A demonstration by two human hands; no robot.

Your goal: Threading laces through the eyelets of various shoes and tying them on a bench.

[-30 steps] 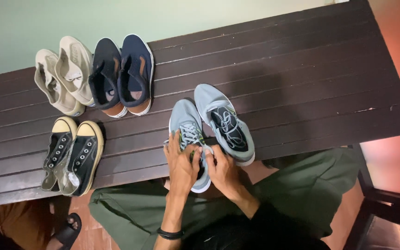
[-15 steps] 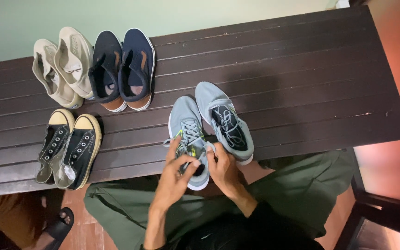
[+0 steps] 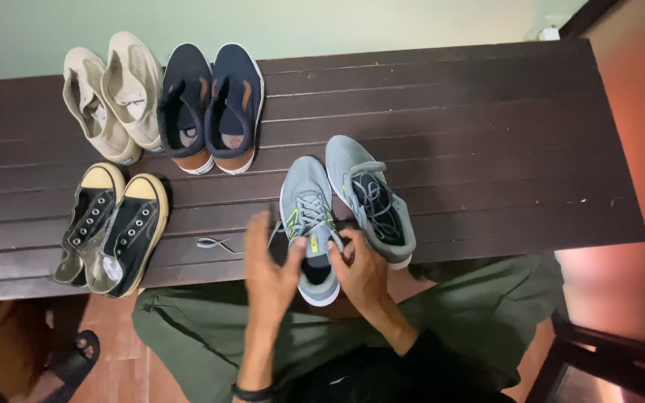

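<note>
Hands at near edge of dark slatted bench [image 3: 487,149], both on the left grey sneaker [image 3: 309,224]; right hand [image 3: 363,269] has fingers closed around the heel/collar area, thumb by the tongue; left hand [image 3: 272,272] hovers just beside the shoe w/ fingers spread apart, gripping nothing that I can see. Grey lace [image 3: 218,243] trails loose to the left across the slats, one end free.

Risk, as I judge it: shoe's heel hangs past the bench edge over the lap; if right hand's grip eases it could tip off; loose lace could slip into a gap btwn slats or pull out of its eyelets if tugged unevenly.

Around: second grey sneaker [image 3: 373,200] touching the first on its right, laces slack; navy pair [image 3: 210,108] & beige pair [image 3: 113,93] at far edge; black canvas pair w/ cream toes [image 3: 113,227] at left, near the lace end, could snag it. Sandalled foot [image 3: 76,358] of another person at lower left, well apart.
</note>
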